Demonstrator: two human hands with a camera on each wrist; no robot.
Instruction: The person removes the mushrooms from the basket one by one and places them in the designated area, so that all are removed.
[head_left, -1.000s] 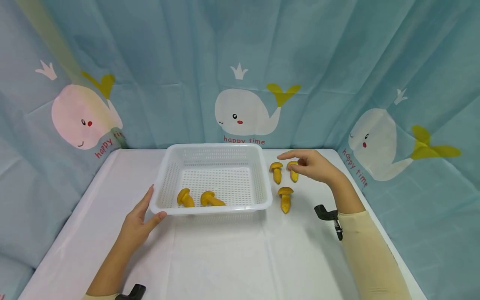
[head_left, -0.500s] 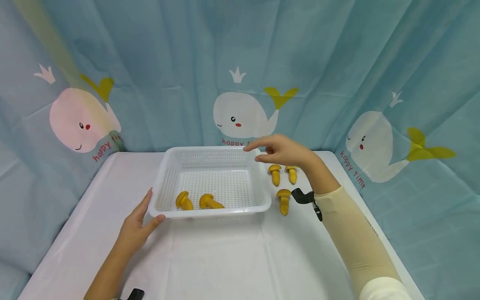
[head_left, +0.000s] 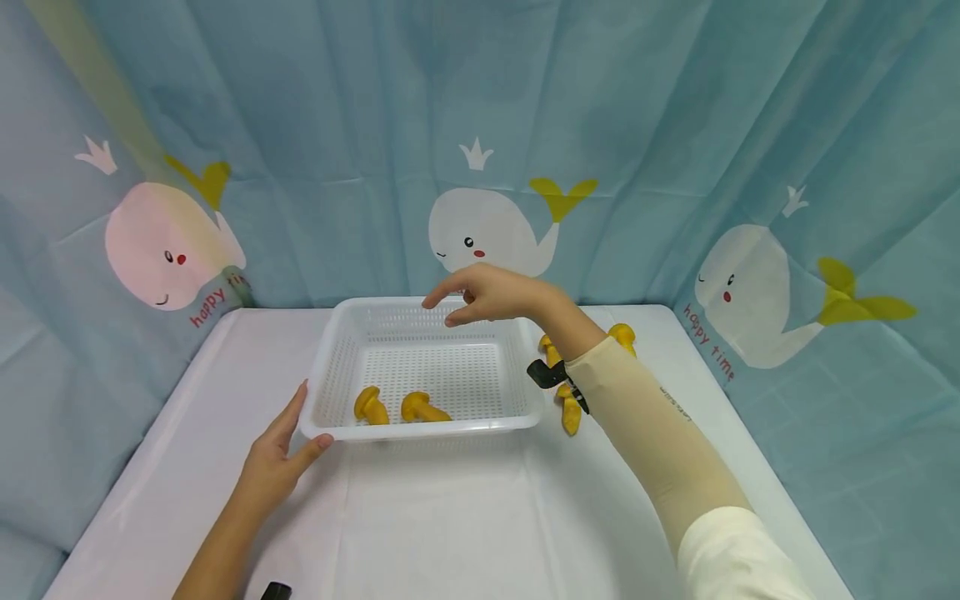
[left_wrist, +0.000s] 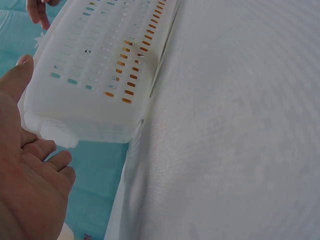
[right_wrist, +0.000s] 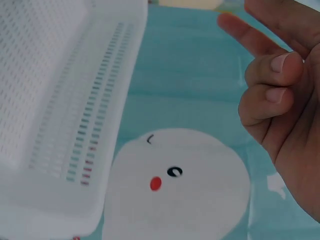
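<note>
A white perforated plastic basket (head_left: 510,423) stands on the table with two yellow toy mushrooms (head_left: 371,406) lying along its front side. My left hand (head_left: 272,465) holds its front left corner, thumb at the front rim and fingers along the left side. Over the far part of the basket hangs my right hand (head_left: 491,292), nothing in it. The right wrist view shows two of its fingers (right_wrist: 270,102) folded in and others stretched out. Right of the basket, three mushrooms (head_left: 572,412) show on the table, some partly behind my right forearm.
A white cloth (head_left: 435,517) covers the table. A light blue curtain (head_left: 360,200) printed with whales hangs around the back and sides, right behind the basket. Small black mounts (head_left: 546,374) sit at my wrists.
My right hand has moved left from above the loose mushrooms to over the basket. Another mushroom at the back right has come into sight. The left hand and basket have stayed in place.
</note>
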